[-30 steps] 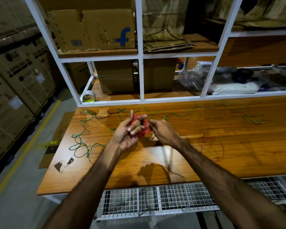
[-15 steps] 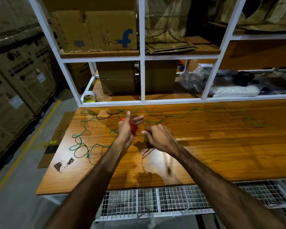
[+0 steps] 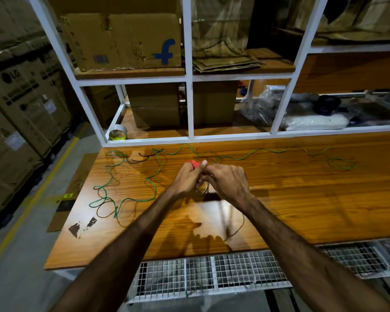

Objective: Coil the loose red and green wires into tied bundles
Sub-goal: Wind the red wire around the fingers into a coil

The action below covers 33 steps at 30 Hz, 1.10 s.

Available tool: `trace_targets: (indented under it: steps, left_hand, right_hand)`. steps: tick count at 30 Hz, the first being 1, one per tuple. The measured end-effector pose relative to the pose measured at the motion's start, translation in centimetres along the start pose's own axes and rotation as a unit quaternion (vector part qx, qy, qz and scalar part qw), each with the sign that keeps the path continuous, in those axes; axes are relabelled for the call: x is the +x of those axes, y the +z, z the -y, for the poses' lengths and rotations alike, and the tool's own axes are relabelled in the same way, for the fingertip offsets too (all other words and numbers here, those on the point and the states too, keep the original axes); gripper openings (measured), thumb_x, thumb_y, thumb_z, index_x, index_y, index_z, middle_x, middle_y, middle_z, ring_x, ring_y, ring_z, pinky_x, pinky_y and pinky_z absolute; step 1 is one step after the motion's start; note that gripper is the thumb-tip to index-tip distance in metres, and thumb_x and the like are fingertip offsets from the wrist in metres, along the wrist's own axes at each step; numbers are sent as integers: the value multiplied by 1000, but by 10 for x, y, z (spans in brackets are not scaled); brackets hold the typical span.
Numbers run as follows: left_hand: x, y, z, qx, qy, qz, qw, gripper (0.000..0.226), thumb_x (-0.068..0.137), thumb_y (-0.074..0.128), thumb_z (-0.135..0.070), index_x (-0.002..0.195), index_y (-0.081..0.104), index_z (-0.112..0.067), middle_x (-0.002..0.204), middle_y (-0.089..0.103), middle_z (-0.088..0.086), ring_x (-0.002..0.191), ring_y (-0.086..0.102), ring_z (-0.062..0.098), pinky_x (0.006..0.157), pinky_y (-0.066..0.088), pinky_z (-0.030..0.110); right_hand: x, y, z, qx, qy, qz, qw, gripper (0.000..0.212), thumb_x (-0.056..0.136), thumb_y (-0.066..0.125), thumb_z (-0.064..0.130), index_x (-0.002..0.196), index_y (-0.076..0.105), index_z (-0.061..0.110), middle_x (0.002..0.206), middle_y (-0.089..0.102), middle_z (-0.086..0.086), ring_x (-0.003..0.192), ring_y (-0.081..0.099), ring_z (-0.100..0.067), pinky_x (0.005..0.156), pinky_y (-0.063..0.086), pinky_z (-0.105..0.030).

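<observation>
My left hand (image 3: 188,180) grips a small coil of red wire (image 3: 193,164), whose top shows above my fingers. Close against it, my right hand (image 3: 226,184) has its fingers curled; what they pinch is hidden, though a thin dark strand hangs below them. Both hands hover over the middle of the wooden table (image 3: 302,199). A long loose green wire (image 3: 126,188) lies in loops at the table's left and snakes along the back edge to another loop at the right (image 3: 340,164). A short dark wire (image 3: 142,157) lies near the back left.
A white shelf frame (image 3: 189,109) stands right behind the table, holding cardboard boxes (image 3: 122,41), a tape roll (image 3: 117,134) and plastic bags (image 3: 302,113). Stacked cartons (image 3: 16,109) line the left aisle. A wire-mesh rack (image 3: 212,273) sits below the table's near edge.
The red coil has become more compact in my left hand. My right hand swung out and down, then came back against the left hand. The red wire on the table at the right is gone.
</observation>
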<state>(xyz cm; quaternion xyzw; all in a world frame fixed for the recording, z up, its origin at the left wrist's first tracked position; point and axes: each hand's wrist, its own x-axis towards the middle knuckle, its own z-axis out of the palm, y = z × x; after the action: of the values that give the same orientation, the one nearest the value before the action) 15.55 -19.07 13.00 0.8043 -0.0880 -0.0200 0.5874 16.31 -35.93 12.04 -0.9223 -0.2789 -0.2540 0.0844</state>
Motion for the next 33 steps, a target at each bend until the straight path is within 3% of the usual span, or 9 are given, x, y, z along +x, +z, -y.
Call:
trace_targets:
  steps: [4,10,15,19,24,28,33]
  left_hand:
    - [12,-9,-2,-36,-25,49,998,57,109,41,-46,70,58,-8,50,41,11,44,39,20,45,36,29]
    - [25,-23,4,-131,-47,101,985,73,108,36,-47,87,69,14,42,32,5,42,37,19,45,37,28]
    - [31,-45,2,-196,-76,205,956,74,105,35,-53,89,70,10,41,29,2,33,34,17,61,49,31]
    - [36,-63,10,-222,-92,269,933,82,104,34,-59,96,66,16,39,28,-1,32,35,15,69,49,33]
    - [36,-90,10,-324,-78,299,894,57,99,54,-49,88,72,3,38,29,-5,32,37,9,69,44,25]
    - [46,-119,4,-501,-42,249,828,55,104,42,-41,90,73,1,36,28,-3,32,41,7,75,48,20]
    - [75,-136,-6,-631,-23,65,772,46,105,45,-32,102,72,5,43,43,-4,42,46,8,73,50,18]
  right_hand:
    - [6,-7,-9,-22,-28,-92,995,38,100,47,57,94,69,26,78,61,4,63,62,-21,42,44,-32]
    - [31,-16,-19,2,-12,-119,993,33,101,53,52,91,70,26,83,59,3,65,61,-22,43,41,-34]
    - [58,-12,-20,33,24,-127,991,34,100,57,54,93,73,25,86,62,4,68,63,-21,48,44,-35]
    - [82,-4,-15,48,30,-123,991,32,99,59,53,94,74,26,87,63,4,72,65,-21,51,39,-33]
    - [109,8,-6,69,50,-134,987,34,99,58,53,90,72,24,84,63,3,72,63,-23,53,42,-36]
    - [127,22,7,88,63,-142,984,42,103,48,55,91,71,22,83,68,1,74,66,-27,55,45,-39]
    - [134,49,37,86,67,-76,991,36,104,38,49,101,64,24,83,72,-6,77,67,-35,56,47,-41]
